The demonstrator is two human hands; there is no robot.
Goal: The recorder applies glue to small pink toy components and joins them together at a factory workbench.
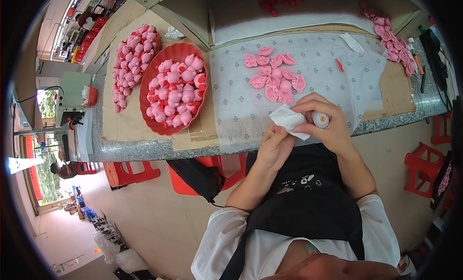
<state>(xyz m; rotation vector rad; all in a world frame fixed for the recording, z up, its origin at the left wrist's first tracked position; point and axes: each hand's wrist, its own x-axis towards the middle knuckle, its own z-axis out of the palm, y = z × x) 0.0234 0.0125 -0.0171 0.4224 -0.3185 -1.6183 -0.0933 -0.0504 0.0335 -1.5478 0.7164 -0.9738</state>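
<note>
Over the table's front edge, my left hand (276, 147) is closed on a crumpled white tissue (286, 118). My right hand (329, 119) has its fingers wrapped round a small white bottle (320, 119), its orange tip facing up. The tissue reaches across to the right fingers; whether they also grip it, I cannot tell. Just beyond both hands, several pink moulded pieces (275, 79) lie in a cluster on white printed paper (236, 116). Some are round, others look like thin, folded shells.
To the left stands a red scalloped bowl (146, 113) of pink figures with red parts, a second heap (129, 63) beside it. More pink pieces (395, 46) lie at the far right, near pens (415, 58). A metal box frame (173, 12) rises behind. Red stools (424, 166) stand below.
</note>
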